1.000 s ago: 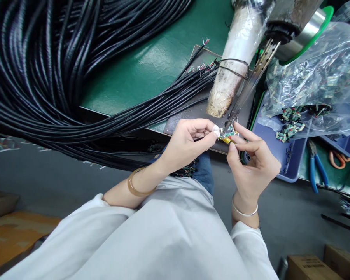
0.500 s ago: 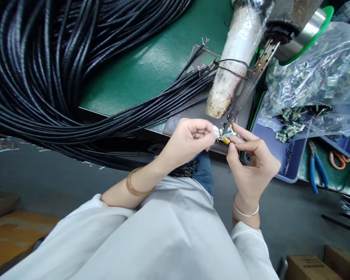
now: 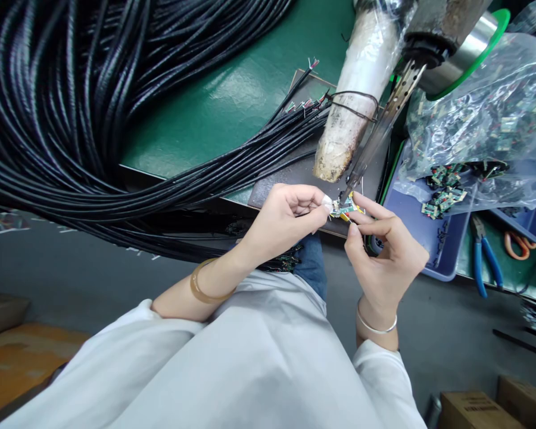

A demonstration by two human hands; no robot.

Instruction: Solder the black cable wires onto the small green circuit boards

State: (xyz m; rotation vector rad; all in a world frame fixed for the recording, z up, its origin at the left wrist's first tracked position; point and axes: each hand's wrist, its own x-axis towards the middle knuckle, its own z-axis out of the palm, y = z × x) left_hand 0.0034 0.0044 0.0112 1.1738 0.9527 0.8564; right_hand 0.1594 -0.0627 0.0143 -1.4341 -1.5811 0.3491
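Note:
A small green circuit board [image 3: 349,206] with yellow parts is under the tip of a mounted soldering iron [image 3: 375,137]. My left hand [image 3: 290,211] is closed in a pinch at the board's left end, with a white covering on one fingertip. On the other side, my right hand [image 3: 386,244] pinches a thin pale wire [image 3: 348,220] by the board's lower edge. Its other fingers reach along the board's right end. The fingers hide parts of the board. Beside the iron, a whitish tube [image 3: 352,101] wrapped in plastic points down towards the hands.
Black cables [image 3: 196,179] with stripped ends sweep across the green table [image 3: 214,113] from the left. To the right are a blue tray [image 3: 451,244], a plastic bag of small boards [image 3: 486,113], blue-handled pliers [image 3: 485,256], orange-handled scissors [image 3: 518,244] and a solder spool [image 3: 469,53].
The board and both hands have shifted slightly left. The board's green face shows more plainly under the iron's tip. Both pinches have stayed closed.

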